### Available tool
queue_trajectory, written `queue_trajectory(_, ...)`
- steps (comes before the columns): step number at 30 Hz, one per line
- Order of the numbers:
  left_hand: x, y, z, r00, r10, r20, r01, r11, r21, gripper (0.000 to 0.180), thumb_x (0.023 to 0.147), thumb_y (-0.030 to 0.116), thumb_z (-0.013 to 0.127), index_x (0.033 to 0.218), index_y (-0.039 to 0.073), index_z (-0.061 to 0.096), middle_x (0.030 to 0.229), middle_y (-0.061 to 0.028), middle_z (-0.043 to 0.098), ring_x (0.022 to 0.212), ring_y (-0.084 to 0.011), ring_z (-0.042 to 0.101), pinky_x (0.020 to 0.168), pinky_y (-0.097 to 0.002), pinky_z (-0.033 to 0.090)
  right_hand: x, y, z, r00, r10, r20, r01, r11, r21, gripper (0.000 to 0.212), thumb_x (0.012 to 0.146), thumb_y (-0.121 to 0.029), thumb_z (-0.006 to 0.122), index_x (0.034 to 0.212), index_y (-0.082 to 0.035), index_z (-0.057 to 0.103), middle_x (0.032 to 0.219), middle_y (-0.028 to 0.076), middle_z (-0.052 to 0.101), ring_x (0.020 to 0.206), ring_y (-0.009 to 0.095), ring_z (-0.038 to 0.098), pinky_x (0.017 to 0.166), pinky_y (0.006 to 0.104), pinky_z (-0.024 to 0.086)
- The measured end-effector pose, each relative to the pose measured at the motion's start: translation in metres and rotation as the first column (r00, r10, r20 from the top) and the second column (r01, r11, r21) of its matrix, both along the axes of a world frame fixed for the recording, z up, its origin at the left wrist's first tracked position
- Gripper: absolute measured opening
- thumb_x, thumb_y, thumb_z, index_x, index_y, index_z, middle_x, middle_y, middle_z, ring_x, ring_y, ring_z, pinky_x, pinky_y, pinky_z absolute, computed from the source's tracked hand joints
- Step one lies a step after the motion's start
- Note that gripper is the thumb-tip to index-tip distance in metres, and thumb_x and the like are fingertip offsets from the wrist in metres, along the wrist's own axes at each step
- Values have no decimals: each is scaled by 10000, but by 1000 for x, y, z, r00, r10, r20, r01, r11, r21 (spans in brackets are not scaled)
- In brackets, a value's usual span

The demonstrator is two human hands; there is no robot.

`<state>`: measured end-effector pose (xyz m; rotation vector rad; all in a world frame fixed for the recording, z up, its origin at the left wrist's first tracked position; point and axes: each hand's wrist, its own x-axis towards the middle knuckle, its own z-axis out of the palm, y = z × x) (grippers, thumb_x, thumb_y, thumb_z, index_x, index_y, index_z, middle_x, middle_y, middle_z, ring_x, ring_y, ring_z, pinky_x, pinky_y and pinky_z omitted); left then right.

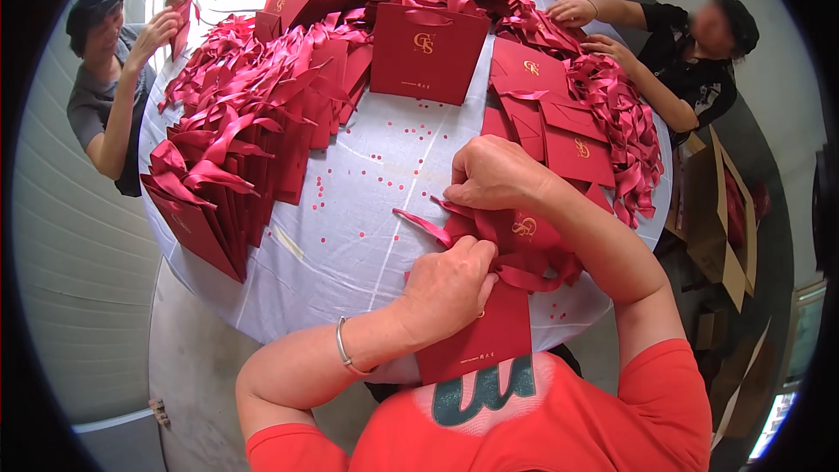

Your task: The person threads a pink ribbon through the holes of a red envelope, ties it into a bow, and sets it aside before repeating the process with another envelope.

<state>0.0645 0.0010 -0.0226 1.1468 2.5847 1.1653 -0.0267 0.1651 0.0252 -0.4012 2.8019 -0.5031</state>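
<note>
While the left hand (447, 287), nearly closed, pinches pink ribbon (421, 225) above the red bag (476, 351) at the table's (336, 275) near edge, the right hand (500, 173), fingers bunched, grips ribbon just beyond; other bags (194, 220) line the left edge.

Left arm (288, 376): elbow bent outward; forearm runs inward across the front of the torso (533, 433). Left wrist (371, 338): close to straight, in line with the forearm. Left hand (444, 291): back upward, fingers curled, fingertips drawn together in a grip. Right arm (603, 236): elbow bent outward; forearm reaches forward and inward. Right hand (498, 173): back upward, fingers folded, thumb and index pinched. Hands: apart, the right farther from the torso. Both forearms: bare.
</note>
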Motion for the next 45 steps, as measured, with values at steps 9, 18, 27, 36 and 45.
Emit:
queue_trajectory(9, -3, 0, -1, 999, -5, 35, 4, 1000, 3, 250, 830, 151, 719, 1019, 38, 600, 951, -136, 655, 848, -340, 669, 690, -430, 545, 0, 3, -26, 983, -185, -2, 175, 935, -307, 264, 797, -209, 720, 789, 55, 723, 721, 192, 703, 626, 202, 681, 616, 352, 535)
queue_trajectory(18, -3, 2, 1, 999, -9, 46, 9, 1000, 1, 247, 834, 158, 722, 1015, 27, 617, 944, -149, 667, 859, -344, 670, 716, -431, 543, 6, 1, -35, 958, -224, -179, 177, 954, -244, 263, 798, -237, 726, 794, 26, 735, 729, 194, 702, 653, 286, 701, 651, 390, 549)
queue_trajectory(27, -16, 1, -1, 987, -7, 162, -12, 994, 112, 201, 819, 55, 705, 998, -22, 653, 894, -183, 700, 838, -343, 691, 749, -390, 549, 77, 42, 5, 979, -8, -206, -66, 935, -348, 223, 812, -235, 793, 821, -28, 711, 767, 91, 654, 671, 184, 642, 607, 334, 501)
queue_trajectory(36, -13, 4, 4, 990, -1, 142, -10, 997, 75, 163, 822, 63, 717, 941, -28, 655, 849, -173, 707, 779, -305, 705, 698, -370, 558, 145, 62, 6, 971, 26, -239, -85, 968, -237, 178, 787, -87, 788, 796, -28, 620, 827, 54, 643, 765, 201, 646, 660, 331, 506)
queue_trajectory(45, -13, 6, 6, 978, 57, 198, -61, 998, 17, 175, 806, 95, 734, 909, -23, 655, 821, -173, 698, 753, -307, 696, 691, -385, 552, 142, 85, 43, 963, 252, 99, 45, 209, -977, 303, 811, 62, 692, 1110, 79, 637, 949, 176, 711, 798, 189, 699, 670, 291, 561)
